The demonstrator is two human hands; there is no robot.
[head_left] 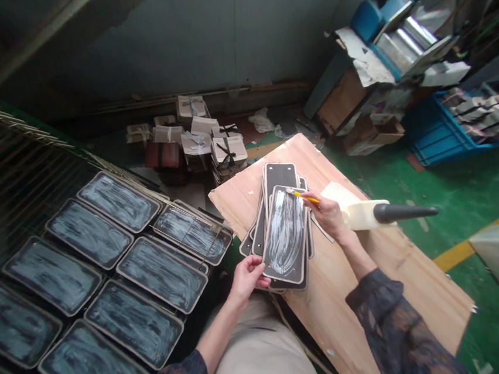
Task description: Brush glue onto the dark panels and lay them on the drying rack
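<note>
My left hand [247, 278] pinches the lower left edge of a black rectangular panel [284, 233] with rounded corners and a pale border. White streaky paste covers much of this panel's face. It lies on top of a loose stack of similar black panels [280, 173]. In my right hand [328, 216] is a thin yellow-handled brush [307, 198], its tip touching the panel near the top edge. Just beyond that hand, a cream squeeze bottle [360, 214] with a long dark nozzle lies on its side on the wooden board [374, 292].
Several white-smeared panels [135, 327] lie in rows on a wire rack [27, 126] at my left. Tied bundles [228, 149] stand on the floor ahead. A blue roller machine [403, 43] and a blue crate [438, 133] with more bundles are at the far right.
</note>
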